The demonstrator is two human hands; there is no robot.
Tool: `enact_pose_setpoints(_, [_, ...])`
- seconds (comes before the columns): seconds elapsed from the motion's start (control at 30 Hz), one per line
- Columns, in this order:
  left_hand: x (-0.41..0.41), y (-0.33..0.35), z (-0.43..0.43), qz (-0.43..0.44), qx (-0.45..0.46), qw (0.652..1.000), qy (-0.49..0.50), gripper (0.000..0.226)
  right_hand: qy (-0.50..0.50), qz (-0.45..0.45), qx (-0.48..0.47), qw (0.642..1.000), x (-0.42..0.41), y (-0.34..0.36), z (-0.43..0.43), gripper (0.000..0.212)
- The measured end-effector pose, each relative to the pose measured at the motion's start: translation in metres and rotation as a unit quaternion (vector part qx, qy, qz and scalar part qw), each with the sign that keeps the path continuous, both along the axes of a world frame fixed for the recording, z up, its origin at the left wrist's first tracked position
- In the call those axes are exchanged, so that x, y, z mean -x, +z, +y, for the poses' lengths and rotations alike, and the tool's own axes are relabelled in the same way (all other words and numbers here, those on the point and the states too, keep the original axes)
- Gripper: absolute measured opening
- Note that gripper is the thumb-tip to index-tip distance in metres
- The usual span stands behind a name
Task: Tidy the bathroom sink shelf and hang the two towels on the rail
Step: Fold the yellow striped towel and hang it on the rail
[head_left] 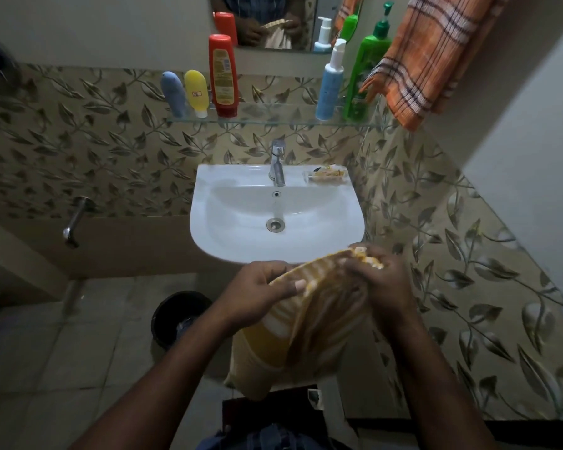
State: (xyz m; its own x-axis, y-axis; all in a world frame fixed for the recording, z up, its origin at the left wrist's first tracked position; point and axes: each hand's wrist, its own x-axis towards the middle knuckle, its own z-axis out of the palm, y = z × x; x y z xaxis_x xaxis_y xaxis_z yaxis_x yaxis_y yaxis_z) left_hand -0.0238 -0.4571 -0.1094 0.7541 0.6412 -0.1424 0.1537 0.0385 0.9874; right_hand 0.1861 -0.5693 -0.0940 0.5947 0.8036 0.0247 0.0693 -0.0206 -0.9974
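In the lower middle of the frame, both hands hold a yellow striped towel [306,323] in front of the white sink [241,235]. The left hand [267,287] pinches the upper edge of the towel between thumb and fingers [298,285]. The right hand [381,280] has its fingers curled around a bunched corner of the same edge. The edge is stretched between the two hands, and the rest of the cloth hangs down below them in folds.

In the upper right of the frame an orange checked towel [436,56] hangs against the wall; what carries it I cannot see. Its lower corner comes down close to the right end of the glass shelf [273,120].

On the left part of the shelf three bottles stand side by side, cap down: a grey-blue bottle [173,92], a yellow bottle [196,92] and a taller red bottle [222,76]. On the right part stand a blue pump bottle [329,86] and, just beside it, a green pump bottle [364,73]. The middle of the shelf is between these two groups.

Above the shelf, at the top of the frame, is a mirror [264,21] which reflects the hands and some bottles. Below the shelf a chrome tap [277,167] stands at the back of the sink, with a soap dish [325,175] to its right on the rim. On the floor at lower left is a black bucket [179,316], and a wall tap [74,222] is at the left.
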Motion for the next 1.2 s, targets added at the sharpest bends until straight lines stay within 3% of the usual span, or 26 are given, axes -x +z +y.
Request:
enact_pose_setpoints(0.13, [0.007, -0.003, -0.001, -0.046, 0.036, 0.996, 0.072, 0.013, -0.072, 0.118, -0.065, 0.988, -0.020, 0.003, -0.008, 0.017])
enact_pose_setpoints(0.23, [0.001, 0.003, 0.000, -0.066, -0.016, 0.993, 0.100, 0.008, -0.053, 0.062, -0.036, 0.996, -0.019, -0.001, -0.006, 0.020])
enact_pose_setpoints(0.4, [-0.007, 0.006, 0.004, -0.059, -0.058, 0.989, 0.119, 0.007, 0.087, -0.028, 0.031, 0.995, 0.005, -0.003, -0.002, 0.042])
enact_pose_setpoints(0.5, [-0.010, 0.005, 0.001, -0.043, -0.074, 0.992, 0.098, 0.013, 0.122, -0.065, 0.036, 0.990, 0.020, -0.003, 0.002, 0.033])
enact_pose_setpoints(0.6, [-0.012, 0.003, -0.001, -0.043, -0.081, 0.992, 0.093, 0.018, 0.120, -0.096, 0.039, 0.987, 0.027, -0.004, 0.005, 0.020])
enact_pose_setpoints(0.77, [-0.016, 0.001, -0.002, -0.039, -0.086, 0.992, 0.088, 0.012, 0.103, -0.110, 0.051, 0.987, 0.027, -0.007, 0.010, 0.033])
enact_pose_setpoints(1.2, [-0.016, -0.009, 0.000, -0.012, -0.105, 0.991, 0.079, 0.015, 0.094, -0.096, 0.045, 0.990, 0.029, -0.012, 0.011, 0.024])
